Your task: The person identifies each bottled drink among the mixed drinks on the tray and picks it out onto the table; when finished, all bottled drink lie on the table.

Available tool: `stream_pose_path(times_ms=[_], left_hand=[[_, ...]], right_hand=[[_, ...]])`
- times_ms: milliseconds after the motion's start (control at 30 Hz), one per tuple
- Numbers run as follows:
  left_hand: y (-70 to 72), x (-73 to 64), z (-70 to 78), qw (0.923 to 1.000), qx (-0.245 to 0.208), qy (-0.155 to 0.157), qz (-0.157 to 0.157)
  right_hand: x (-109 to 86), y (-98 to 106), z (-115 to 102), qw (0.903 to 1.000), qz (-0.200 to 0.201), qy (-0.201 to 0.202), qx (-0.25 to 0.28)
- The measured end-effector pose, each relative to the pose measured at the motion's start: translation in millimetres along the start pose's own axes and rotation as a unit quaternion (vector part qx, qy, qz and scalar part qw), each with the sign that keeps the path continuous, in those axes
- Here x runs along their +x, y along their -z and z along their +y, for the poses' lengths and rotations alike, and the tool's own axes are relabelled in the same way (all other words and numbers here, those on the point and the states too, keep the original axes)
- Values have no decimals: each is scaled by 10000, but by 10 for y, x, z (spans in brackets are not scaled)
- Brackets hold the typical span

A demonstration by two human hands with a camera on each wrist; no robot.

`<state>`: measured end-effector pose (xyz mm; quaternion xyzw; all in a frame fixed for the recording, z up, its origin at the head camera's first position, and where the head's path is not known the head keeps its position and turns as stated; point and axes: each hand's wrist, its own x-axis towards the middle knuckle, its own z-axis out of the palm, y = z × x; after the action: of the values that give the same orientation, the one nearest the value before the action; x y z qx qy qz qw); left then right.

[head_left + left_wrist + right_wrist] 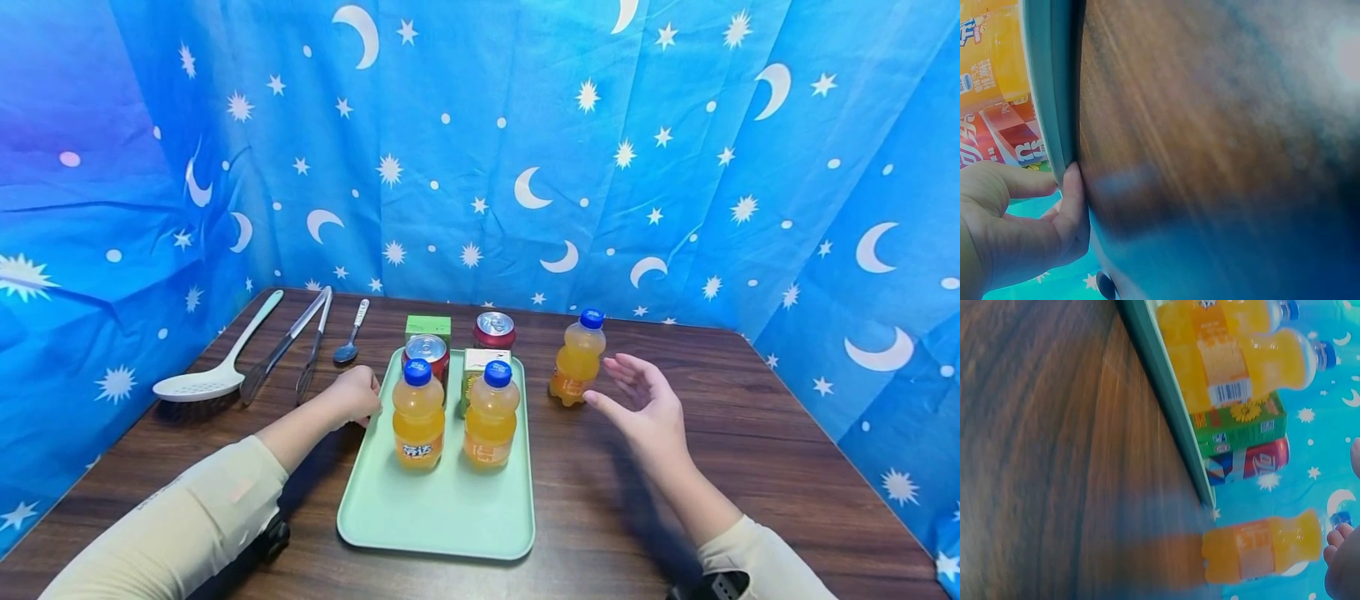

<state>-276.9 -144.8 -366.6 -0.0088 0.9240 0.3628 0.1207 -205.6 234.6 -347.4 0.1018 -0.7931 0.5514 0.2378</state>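
My left hand (356,395) pinches the left rim of a light green tray (438,517), thumb and fingers meeting at its edge in the left wrist view. Two orange soda bottles (417,421) with blue caps stand upright on the tray. Behind them are a red soda can (427,350), another red can (495,332), a green drink carton (487,362) and a second green carton (428,325). To the tray's right, a third orange soda bottle (579,360) stands on the table. My right hand (651,407) is beside that bottle, thumb and fingers spread and holding nothing.
Left of the tray lie a pale slotted spatula (202,382), metal tongs (288,337) and a small spoon (349,346) on the dark wooden table (750,467). A blue curtain (480,167) with moons and stars hangs around the table's back and sides.
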Motion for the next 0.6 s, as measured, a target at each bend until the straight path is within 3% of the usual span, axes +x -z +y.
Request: stream_pose_path(times_ms=[600], left_hand=[[-7,-1,-1,10000,11,-20,37]], right_hand=[[-145,-112,-224,9977,-281,489,378]])
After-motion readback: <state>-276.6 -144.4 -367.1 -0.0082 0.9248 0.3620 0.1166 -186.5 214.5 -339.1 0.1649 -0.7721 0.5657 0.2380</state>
